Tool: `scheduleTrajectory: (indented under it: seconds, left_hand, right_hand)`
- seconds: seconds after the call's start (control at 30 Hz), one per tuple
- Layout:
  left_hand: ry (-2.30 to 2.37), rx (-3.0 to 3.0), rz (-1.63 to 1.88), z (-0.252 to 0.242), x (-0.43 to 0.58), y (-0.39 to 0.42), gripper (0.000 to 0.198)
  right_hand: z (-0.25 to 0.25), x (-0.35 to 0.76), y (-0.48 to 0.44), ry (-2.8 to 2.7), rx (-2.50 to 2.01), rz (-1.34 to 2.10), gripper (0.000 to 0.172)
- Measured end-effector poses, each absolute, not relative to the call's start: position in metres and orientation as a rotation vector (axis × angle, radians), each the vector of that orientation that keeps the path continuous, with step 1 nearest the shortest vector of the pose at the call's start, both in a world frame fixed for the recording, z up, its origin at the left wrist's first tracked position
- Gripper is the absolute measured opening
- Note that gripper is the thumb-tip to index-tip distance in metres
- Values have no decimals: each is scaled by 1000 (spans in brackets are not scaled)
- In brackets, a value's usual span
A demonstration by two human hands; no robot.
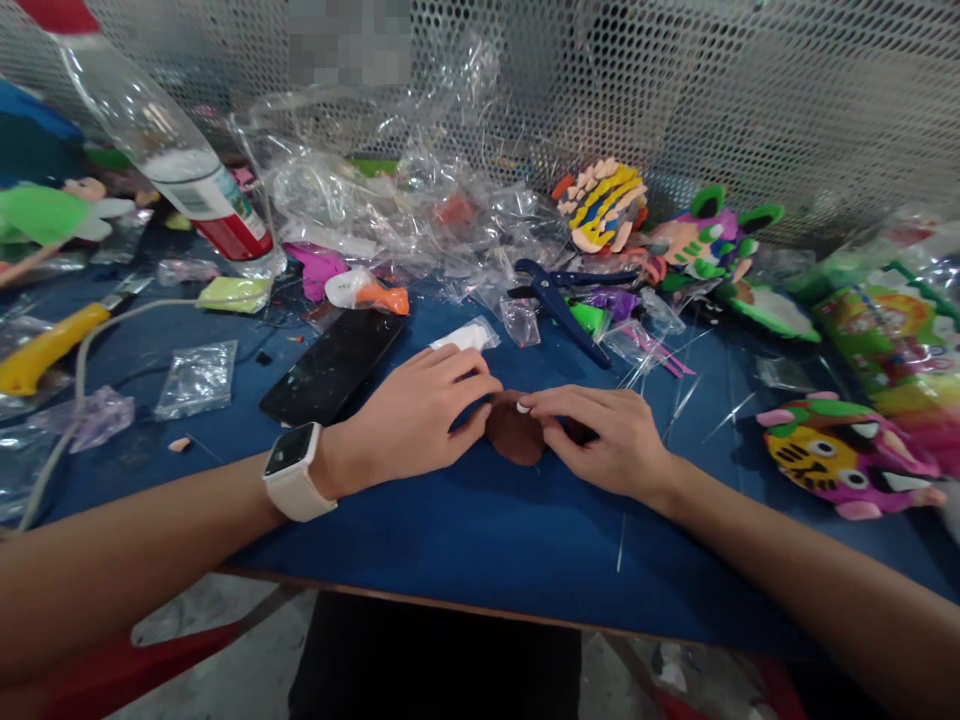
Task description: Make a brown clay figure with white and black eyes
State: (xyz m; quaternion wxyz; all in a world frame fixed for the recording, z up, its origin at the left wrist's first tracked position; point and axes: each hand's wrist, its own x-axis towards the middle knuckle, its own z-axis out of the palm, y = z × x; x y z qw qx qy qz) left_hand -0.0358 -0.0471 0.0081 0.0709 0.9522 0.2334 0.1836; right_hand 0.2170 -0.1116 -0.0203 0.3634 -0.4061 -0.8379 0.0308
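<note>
- Two bare hands meet at centre of the blue table (pixel 480 530), on a small brown foam piece (pixel 514 432) lying flat on the near-middle of the surface.
- Left hand (pixel 416 420): fingers bent, tips pressing the piece's left edge; a pale smartwatch (pixel 295 468) sits on that wrist.
- Right hand (pixel 600 435): fingers curled, pinching a tiny white bit (pixel 523 407) btwn thumb and forefinger, just over the piece's top edge.
- Handling (judged, not seen): the piece looks thin, light, soft and bendy, likely to slide on the smooth cloth; best held at the rim with fingertips while one hand pins it flat. The white bit is very small, easy to drop.
- Far left: black phone (pixel 334 365), clear bottle w/ red label (pixel 187 170), yellow-handled tool (pixel 45 350).
- Far centre: heap of clear plastic bags (pixel 390 200), blue scissors (pixel 559 305).
- Right: finished foam animal faces, one tiger-like (pixel 840 455) near the right edge, others (pixel 675 235) by the mesh wall (pixel 750 90).
</note>
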Motion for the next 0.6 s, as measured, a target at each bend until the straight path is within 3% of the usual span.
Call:
scheduleTrajectory:
  seconds: [0.33,0.6]
  left_hand:
    - [793,3010,67,22,-50,-52,8]
    - [520,2469,648,5,-36,-60,24]
  right_hand:
    - [-18,214,-111,-2124,-1085,86,21]
    - [-13,212,-121,-2162,-825,-195,31]
